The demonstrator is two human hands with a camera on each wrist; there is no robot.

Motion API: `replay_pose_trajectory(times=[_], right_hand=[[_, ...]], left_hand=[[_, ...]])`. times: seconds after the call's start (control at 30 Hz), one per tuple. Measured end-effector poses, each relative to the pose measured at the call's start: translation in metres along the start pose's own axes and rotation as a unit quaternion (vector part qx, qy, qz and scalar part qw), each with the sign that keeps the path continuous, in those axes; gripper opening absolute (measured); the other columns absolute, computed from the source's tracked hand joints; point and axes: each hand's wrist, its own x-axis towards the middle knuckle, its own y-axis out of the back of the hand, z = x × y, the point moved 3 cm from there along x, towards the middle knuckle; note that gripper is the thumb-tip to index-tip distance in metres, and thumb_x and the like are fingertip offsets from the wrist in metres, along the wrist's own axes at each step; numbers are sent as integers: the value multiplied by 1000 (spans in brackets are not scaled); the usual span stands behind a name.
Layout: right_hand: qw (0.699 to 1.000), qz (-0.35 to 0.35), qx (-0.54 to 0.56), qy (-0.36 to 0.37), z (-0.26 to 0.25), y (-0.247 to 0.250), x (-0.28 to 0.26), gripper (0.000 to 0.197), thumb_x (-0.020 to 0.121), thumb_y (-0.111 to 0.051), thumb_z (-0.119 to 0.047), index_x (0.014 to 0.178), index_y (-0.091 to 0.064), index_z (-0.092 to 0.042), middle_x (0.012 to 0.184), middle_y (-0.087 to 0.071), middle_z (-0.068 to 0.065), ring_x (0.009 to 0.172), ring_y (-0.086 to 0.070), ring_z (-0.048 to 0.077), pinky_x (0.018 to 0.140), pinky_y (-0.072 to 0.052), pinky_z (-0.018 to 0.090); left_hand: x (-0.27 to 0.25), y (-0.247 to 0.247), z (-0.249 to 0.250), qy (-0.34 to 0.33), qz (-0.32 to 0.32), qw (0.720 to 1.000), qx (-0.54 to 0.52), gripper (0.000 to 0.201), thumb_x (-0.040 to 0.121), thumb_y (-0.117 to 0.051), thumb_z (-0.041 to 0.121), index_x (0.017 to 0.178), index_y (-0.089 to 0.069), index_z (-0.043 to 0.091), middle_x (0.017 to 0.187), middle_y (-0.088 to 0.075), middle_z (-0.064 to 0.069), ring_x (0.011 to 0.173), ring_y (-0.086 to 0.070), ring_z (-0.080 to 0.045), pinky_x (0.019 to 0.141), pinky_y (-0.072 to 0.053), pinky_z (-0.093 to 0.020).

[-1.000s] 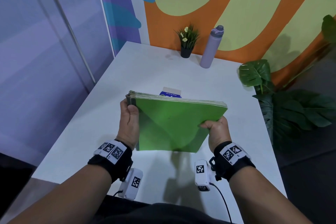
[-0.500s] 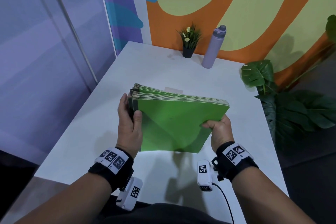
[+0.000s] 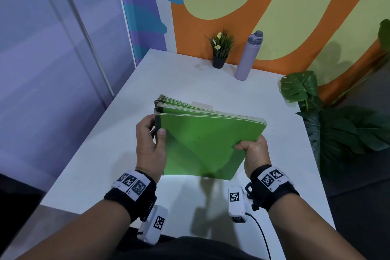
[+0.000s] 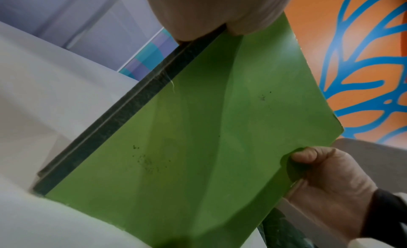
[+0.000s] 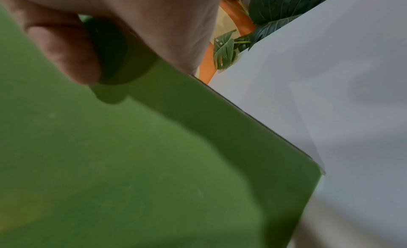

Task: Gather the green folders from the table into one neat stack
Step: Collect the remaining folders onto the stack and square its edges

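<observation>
Now both hands hold the green folders (image 3: pixel 202 143) up off the white bench (image 3: pixel 101 145), the bundle tilted so its near cover faces the person and its lower edge hangs just over the bench's near part. The left hand (image 3: pixel 150 145) grips the bundle at its dark spine side, thumb pressed flat on the front cover and fingers curled behind; in the left wrist view that same spine (image 4: pixel 123 116) runs as a dark strip along the green cover's edge, with a loose thread hanging from it. The right hand (image 3: pixel 254 152) pinches the opposite, lower right edge, thumb on the front cover and the other fingers hidden behind; the right wrist view shows the thumb (image 5: pixel 63 49) bent onto the green cover close to that edge. At the top the folders are not flush: near the spine corner the edges fan apart in several layers, while toward the right corner they lie closer together. A pale slip of paper or card (image 3: pixel 201 104) peeks out just behind the fanned top edge; what it is cannot be told. At the far end of the bench, against the orange and yellow painted wall, stand a small potted plant (image 3: pixel 219 50) and, beside it to the right, a lilac bottle (image 3: pixel 248 57), both well apart from the folders. A large-leaved plant (image 3: pixel 301 88) stands beyond the bench's right edge.
</observation>
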Motion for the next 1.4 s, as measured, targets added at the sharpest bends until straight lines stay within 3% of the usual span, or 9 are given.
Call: replay_pose_trajectory(times=[0.1, 0.2, 0.37, 0.57, 0.7, 0.87, 1.03, 1.17, 1.4], right_hand=[[1000, 2, 0, -1, 1, -1, 0, 41, 62, -44, 28, 82, -62, -2, 65, -72, 2, 59, -68, 21, 54, -55, 28], [1000, 2, 3, -5, -1, 0, -1, 40, 63, -43, 29, 82, -62, -2, 65, -72, 3, 59, -68, 21, 53, -55, 27], [1000, -3, 9, -10, -4, -1, -3, 40, 64, -43, 30, 80, -61, -1, 63, -72, 3, 56, -69, 20, 50, -55, 27], [1000, 10, 15, 3, -1, -1, 1, 42, 61, -43, 29, 84, -62, -1, 67, -72, 6, 61, -69, 23, 54, -57, 29], [999, 20, 25, 10, 3, 4, 5, 43, 60, -44, 29, 85, -62, 0, 70, -72, 6, 63, -68, 25, 56, -56, 28], [999, 9, 27, 19, 7, 3, 4, 45, 61, -44, 28, 95, -61, 4, 73, -73, 5, 67, -68, 24, 59, -56, 29], [999, 14, 30, 13, 7, 3, 4, 44, 60, -43, 27, 88, -63, 0, 70, -72, 4, 63, -67, 23, 56, -55, 27], [999, 9, 30, 7, 7, 2, 3, 45, 60, -42, 28, 88, -62, -1, 70, -72, 5, 63, -68, 22, 55, -55, 28], [1000, 8, 24, -9, 7, 3, 2, 44, 60, -44, 28, 88, -62, 1, 70, -73, 4, 62, -69, 23, 55, -55, 28]], left_hand=[[1, -3, 5, -3, -6, 1000, -22, 32, 95, -47, 22, 120, -51, 41, 135, -50, -13, 128, -48, -35, 107, -39, -54], [0, -7, 12, 34, -5, 993, -110, 31, 95, -48, 5, 109, -54, 32, 139, -50, -9, 130, -49, -24, 109, -41, -35], [7, -3, 6, 100, -39, 990, -93, 24, 96, -49, 12, 119, -53, 17, 114, -63, 6, 101, -60, 0, 93, -47, -26], [15, -4, -1, 134, -47, 986, -92, 12, 89, -45, 25, 98, -48, 33, 100, -55, 1, 95, -50, -17, 90, -42, -44], [12, -10, 6, 92, -57, 991, -79, 16, 90, -42, 22, 101, -43, 33, 105, -50, -2, 97, -47, -15, 90, -41, -38], [5, -12, 3, 76, 27, 996, -39, 16, 92, -48, 28, 104, -47, 39, 102, -60, 3, 93, -56, -14, 87, -46, -33], [-9, -6, -25, 152, -8, 988, 1, 19, 93, -58, 23, 110, -52, 27, 107, -64, 6, 102, -61, -17, 94, -50, -42], [-33, 9, -59, 189, -41, 971, 137, 20, 89, -62, 21, 109, -57, 19, 127, -41, -2, 117, -49, -21, 107, -38, -36], [-31, 6, -60, 214, -52, 967, 131, 13, 90, -60, 16, 100, -54, 22, 99, -66, -3, 95, -62, -25, 87, -50, -40]])
